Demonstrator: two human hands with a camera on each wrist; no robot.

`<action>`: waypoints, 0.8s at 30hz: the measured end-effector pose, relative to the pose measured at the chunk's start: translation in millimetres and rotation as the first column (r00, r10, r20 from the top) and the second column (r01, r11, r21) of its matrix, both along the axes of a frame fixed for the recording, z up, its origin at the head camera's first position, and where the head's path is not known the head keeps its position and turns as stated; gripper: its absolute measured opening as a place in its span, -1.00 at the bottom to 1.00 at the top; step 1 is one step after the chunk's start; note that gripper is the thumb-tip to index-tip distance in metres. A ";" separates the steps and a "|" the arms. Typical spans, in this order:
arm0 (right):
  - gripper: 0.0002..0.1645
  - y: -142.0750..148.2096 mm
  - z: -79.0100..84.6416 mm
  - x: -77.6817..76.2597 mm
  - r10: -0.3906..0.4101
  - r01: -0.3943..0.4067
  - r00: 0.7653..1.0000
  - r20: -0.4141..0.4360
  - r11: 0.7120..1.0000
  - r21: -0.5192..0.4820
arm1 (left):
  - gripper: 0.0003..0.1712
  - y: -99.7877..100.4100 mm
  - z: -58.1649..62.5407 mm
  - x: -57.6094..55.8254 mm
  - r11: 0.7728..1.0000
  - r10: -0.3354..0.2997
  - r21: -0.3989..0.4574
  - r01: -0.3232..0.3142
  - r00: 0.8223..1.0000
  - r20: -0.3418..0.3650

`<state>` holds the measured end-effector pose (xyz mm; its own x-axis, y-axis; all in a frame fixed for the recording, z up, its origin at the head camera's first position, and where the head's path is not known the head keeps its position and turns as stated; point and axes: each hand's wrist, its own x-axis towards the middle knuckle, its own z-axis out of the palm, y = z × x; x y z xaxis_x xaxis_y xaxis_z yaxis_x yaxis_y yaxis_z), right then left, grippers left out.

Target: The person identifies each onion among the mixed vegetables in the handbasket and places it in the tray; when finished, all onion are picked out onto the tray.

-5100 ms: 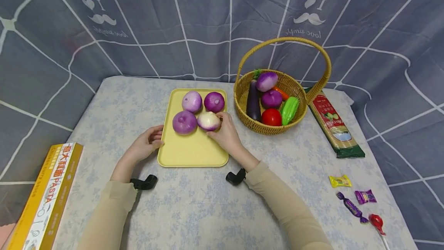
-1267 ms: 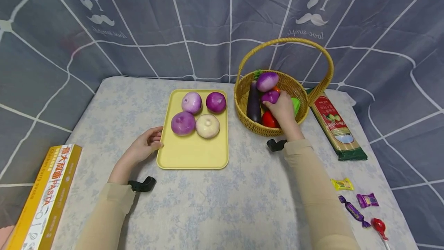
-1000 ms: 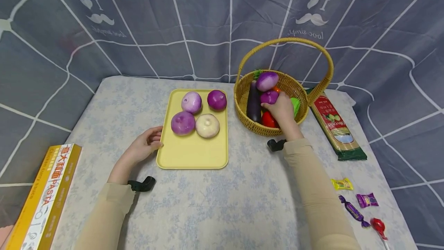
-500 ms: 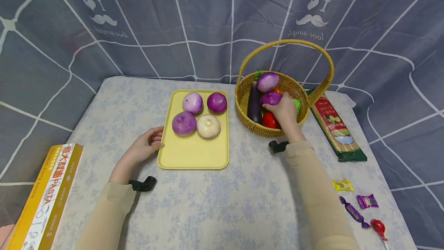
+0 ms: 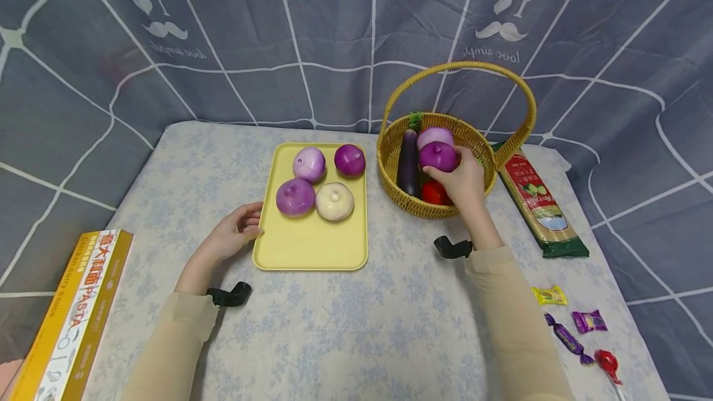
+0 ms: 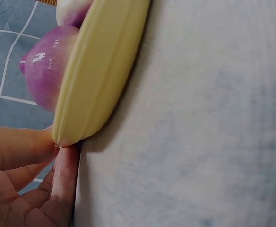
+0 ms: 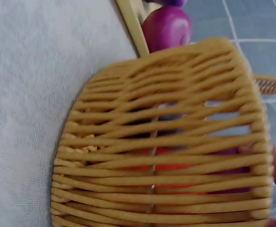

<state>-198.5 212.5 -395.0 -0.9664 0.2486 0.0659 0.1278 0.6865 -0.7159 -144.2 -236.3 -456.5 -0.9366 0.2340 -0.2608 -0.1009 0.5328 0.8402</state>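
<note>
My right hand grips a dark purple onion inside the wicker basket, thumb on its near side. A lighter onion lies just behind it. In the right wrist view the basket wall hides most of that hand and its onion. My left hand pinches the left rim of a yellow tray; the left wrist view shows the tray edge between thumb and fingers. On the tray sit a pale onion, a dark one, a purple one and a white-bottomed one.
The basket also holds an eggplant and a tomato; its tall handle arches overhead. Right of it lie a green-red packet, wrapped candies and a lollipop. A pasta box lies far left.
My right hand let go of the white-bottomed onion on the tray, moved right to the basket, and has raised the dark purple onion slightly. The lighter onion behind shifted. My left hand stayed put.
</note>
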 end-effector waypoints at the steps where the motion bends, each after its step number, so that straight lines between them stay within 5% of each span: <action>1: -0.04 -0.9 0.6 2.3 0.001 -0.001 1.000 -0.001 1.000 -0.009 | -0.28 0.1 0.0 -0.1 1.000 0.000 0.001 0.000 1.000 0.000; 12: 0.04 -30.5 10.3 30.8 0.109 -0.110 0.994 -0.013 0.980 -0.166 | -0.28 0.4 1.2 0.7 1.000 0.002 0.004 -0.002 1.000 0.001; 24: -0.01 -91.2 -0.4 59.4 0.315 -0.304 0.949 -0.017 0.896 -0.323 | -0.29 0.2 0.7 0.3 1.000 -0.006 0.012 0.006 1.000 0.001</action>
<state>-139.1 121.4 -395.4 -0.9981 -0.0615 -0.0017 -0.0251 0.4323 -0.9014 -143.9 -236.1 -455.7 -0.9347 0.2430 -0.2593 -0.0988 0.5234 0.8464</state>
